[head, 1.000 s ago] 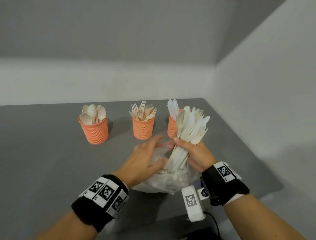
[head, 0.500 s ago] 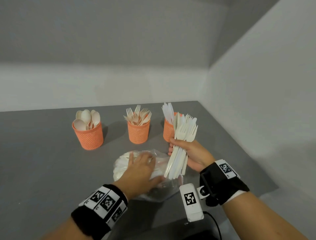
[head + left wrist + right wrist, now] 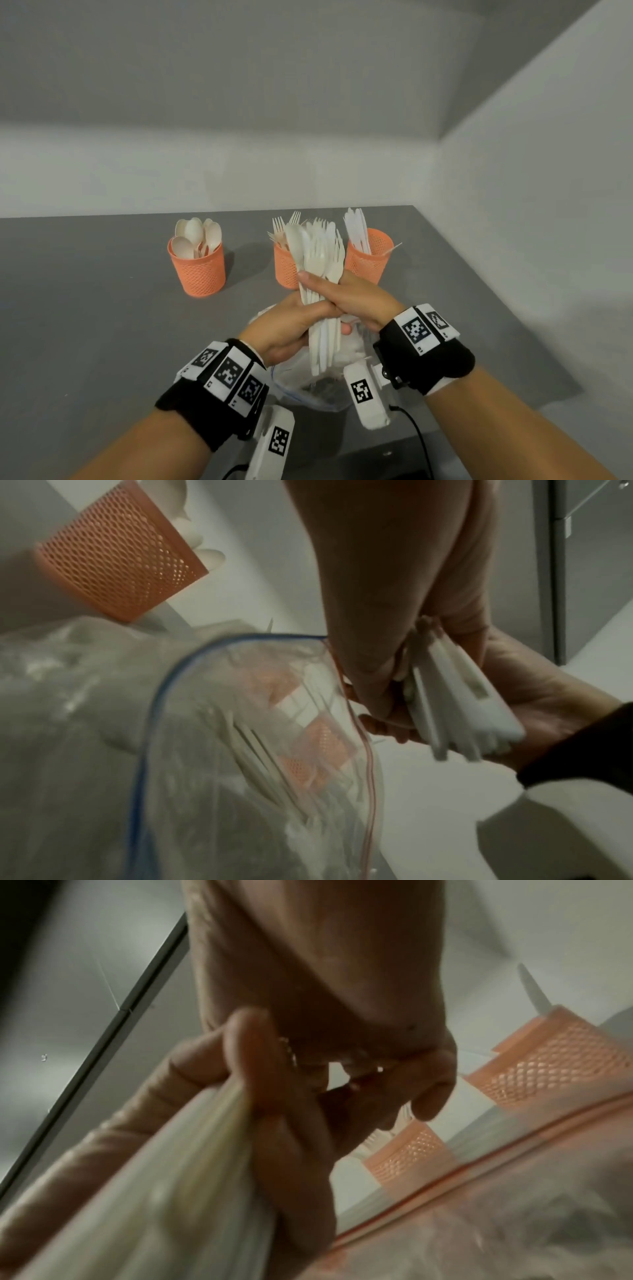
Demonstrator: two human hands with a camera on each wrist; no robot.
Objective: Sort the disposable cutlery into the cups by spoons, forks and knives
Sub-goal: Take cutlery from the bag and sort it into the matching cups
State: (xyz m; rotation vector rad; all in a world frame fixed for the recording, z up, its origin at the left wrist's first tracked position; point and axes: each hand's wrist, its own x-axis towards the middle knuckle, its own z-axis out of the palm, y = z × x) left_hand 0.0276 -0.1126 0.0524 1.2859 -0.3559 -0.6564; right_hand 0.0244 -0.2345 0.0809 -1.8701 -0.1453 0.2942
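Both hands hold one upright bundle of white cutlery (image 3: pixel 320 270), mixed forks, spoons and knives, above a clear zip bag (image 3: pixel 308 390). My left hand (image 3: pixel 291 329) grips the handles from the lower left, one fingertip showing behind them. My right hand (image 3: pixel 356 298) wraps them from the right, fingers across the front. Behind stand three orange mesh cups: spoons (image 3: pixel 197 270), forks (image 3: pixel 284 270) half hidden by the bundle, knives (image 3: pixel 368 257). In the left wrist view the handle ends (image 3: pixel 462 704) fan out between both hands. The right wrist view shows the bundle (image 3: pixel 164 1177) blurred.
The zip bag (image 3: pixel 205 750) lies on the grey table (image 3: pixel 85 308) with more white cutlery inside. Walls close the table at the back and on the right. A black cable (image 3: pixel 416 435) runs off near the front edge.
My left hand left the bag and took hold of the bundle's handles. My right hand carried the bundle left, in front of the forks cup.
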